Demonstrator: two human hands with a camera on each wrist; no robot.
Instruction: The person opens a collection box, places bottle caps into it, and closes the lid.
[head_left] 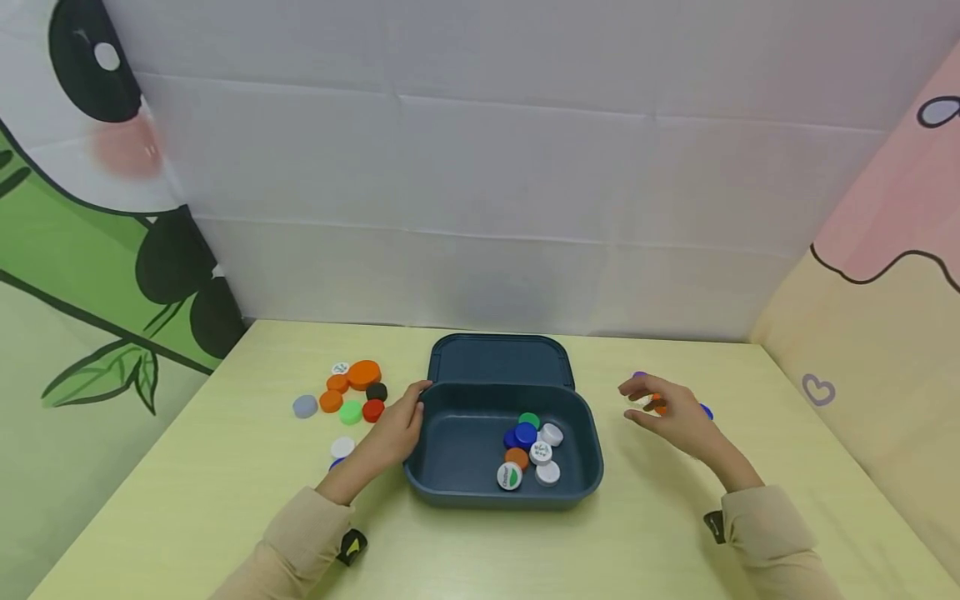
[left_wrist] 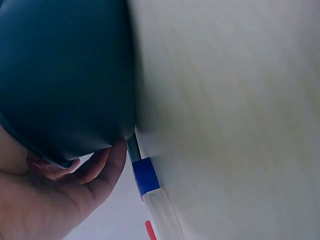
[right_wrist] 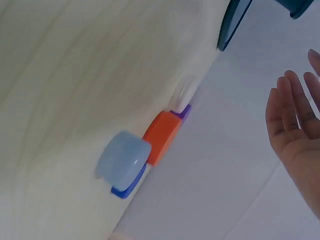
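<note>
A dark blue-grey box (head_left: 457, 479) stands on the table with several bottle caps inside, among them a blue cap (head_left: 526, 434), an orange cap (head_left: 516, 457) and a white cap (head_left: 547, 474). At its left side my left hand (head_left: 396, 427) grips the rim; the left wrist view shows fingers (left_wrist: 107, 172) curled against the outer wall. Off to the right, my right hand (head_left: 673, 413) is raised over more caps, thumb apart from the fingers, holding nothing. Under it lie an orange cap (right_wrist: 162, 136), a pale blue cap (right_wrist: 123, 160), and purple, blue and clear ones.
Behind the box lies its dark lid (head_left: 501, 360). Left of the box several loose caps are spread out, including a large orange cap (head_left: 364, 374), a red cap (head_left: 372, 410) and a light green cap (head_left: 350, 412). A white sheet (head_left: 495, 183) hangs behind the table.
</note>
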